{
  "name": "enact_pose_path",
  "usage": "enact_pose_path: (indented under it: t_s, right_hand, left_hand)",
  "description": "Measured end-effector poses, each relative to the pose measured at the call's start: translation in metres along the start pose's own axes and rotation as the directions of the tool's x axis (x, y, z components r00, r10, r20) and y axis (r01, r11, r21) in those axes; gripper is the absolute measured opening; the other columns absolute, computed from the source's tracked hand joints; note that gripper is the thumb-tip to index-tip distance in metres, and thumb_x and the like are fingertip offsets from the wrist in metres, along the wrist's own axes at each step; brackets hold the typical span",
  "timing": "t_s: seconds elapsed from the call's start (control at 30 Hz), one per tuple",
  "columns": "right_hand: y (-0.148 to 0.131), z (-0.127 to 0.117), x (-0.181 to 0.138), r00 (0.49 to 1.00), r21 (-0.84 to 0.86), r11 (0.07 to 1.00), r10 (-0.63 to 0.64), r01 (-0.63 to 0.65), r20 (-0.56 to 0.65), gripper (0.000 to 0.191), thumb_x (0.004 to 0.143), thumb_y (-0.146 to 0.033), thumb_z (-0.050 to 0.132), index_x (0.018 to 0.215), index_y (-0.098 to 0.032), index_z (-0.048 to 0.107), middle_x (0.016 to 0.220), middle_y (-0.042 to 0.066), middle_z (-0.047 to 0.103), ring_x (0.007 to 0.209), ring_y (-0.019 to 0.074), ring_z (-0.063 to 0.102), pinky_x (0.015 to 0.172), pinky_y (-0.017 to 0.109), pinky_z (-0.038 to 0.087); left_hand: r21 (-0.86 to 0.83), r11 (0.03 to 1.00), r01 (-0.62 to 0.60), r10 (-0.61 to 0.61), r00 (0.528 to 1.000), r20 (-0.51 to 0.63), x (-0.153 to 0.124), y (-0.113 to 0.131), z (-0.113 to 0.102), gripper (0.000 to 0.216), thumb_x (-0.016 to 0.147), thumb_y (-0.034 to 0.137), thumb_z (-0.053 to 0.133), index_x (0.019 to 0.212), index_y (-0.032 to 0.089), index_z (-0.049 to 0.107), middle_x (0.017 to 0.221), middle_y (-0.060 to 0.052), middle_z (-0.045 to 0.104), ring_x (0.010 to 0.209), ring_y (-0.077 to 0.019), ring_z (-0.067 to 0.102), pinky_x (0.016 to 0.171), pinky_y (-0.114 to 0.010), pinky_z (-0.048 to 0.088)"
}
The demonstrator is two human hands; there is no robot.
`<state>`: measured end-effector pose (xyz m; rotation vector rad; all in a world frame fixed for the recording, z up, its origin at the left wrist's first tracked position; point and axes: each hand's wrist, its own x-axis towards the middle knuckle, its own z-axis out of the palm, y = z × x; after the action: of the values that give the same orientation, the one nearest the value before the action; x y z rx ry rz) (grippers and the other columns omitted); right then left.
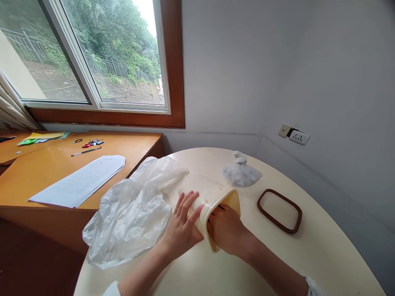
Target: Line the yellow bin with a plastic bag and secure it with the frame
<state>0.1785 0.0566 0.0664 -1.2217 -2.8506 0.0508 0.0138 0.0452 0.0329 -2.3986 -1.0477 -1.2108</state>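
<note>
A cream plastic bin (212, 197) lies on its side on the round cream table (324, 255), its mouth turned toward me. My left hand (182, 224) rests flat on the bin's outer wall, fingers stretched out. My right hand (226, 230) reaches into the bin's mouth; its fingers are hidden inside. A crumpled clear plastic bag (132, 209) lies just left of the bin, hanging over the table's edge. A small knotted white bag (241, 172) sits behind the bin. A brown oval ring (279, 210) lies flat to the right.
A wooden desk (46, 172) stands to the left with printed sheets (80, 181), a pen (85, 151), keys and coloured papers. A window is behind it. A wall socket (298, 137) sits on the grey wall at right.
</note>
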Motion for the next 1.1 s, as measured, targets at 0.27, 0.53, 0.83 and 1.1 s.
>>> enact_pose_path:
  t_s: [0.27,0.53,0.83,1.1]
  right_hand:
    - [0.006,-0.013,-0.032,0.992,0.213,0.973,-0.071,0.091,-0.101,0.029,0.091,-0.022,0.038,0.110,-0.021,0.059,0.112,0.005,0.064,0.110,0.0200,0.054,0.097,0.037,0.041]
    - [0.016,-0.024,-0.053,0.986,0.332,0.929,-0.162,0.162,-0.025,0.041,0.086,-0.038,0.052,0.126,-0.030,0.049,0.132,0.000,0.053,0.124,0.0205,0.044,0.107,0.038,0.034]
    - [0.020,0.000,-0.058,0.968,0.103,0.967,-0.222,0.234,-0.118,0.048,0.087,-0.014,0.042,0.133,-0.025,0.042,0.134,0.003,0.051,0.126,0.0176,0.043,0.108,0.039,0.032]
    - [0.039,0.047,-0.053,0.816,-0.262,0.946,-0.300,0.189,-0.495,0.041,0.083,-0.002,0.042,0.120,-0.016,0.056,0.117,0.009,0.063,0.115,0.0191,0.054,0.105,0.038,0.038]
  left_hand:
    - [-0.018,1.000,0.019,-0.019,1.000,-0.002,0.001,0.000,0.000,0.094,0.065,0.019,0.072,0.140,0.025,0.015,0.138,-0.018,0.032,0.128,-0.0360,0.034,0.103,-0.062,0.028]
    - [-0.082,0.995,0.052,-0.050,0.998,0.028,0.000,-0.002,-0.003,0.098,0.063,0.014,0.073,0.140,0.026,0.013,0.138,-0.018,0.030,0.131,-0.0357,0.031,0.105,-0.062,0.026]
    - [-0.158,0.986,0.060,-0.048,0.996,0.080,0.000,-0.003,-0.009,0.102,0.062,0.010,0.073,0.141,0.027,0.010,0.139,-0.019,0.027,0.132,-0.0363,0.028,0.105,-0.063,0.024]
    - [-0.183,0.981,0.068,-0.062,0.997,0.042,0.004,-0.003,-0.009,0.106,0.063,0.018,0.077,0.142,0.027,0.008,0.139,-0.020,0.028,0.132,-0.0384,0.028,0.104,-0.063,0.024]
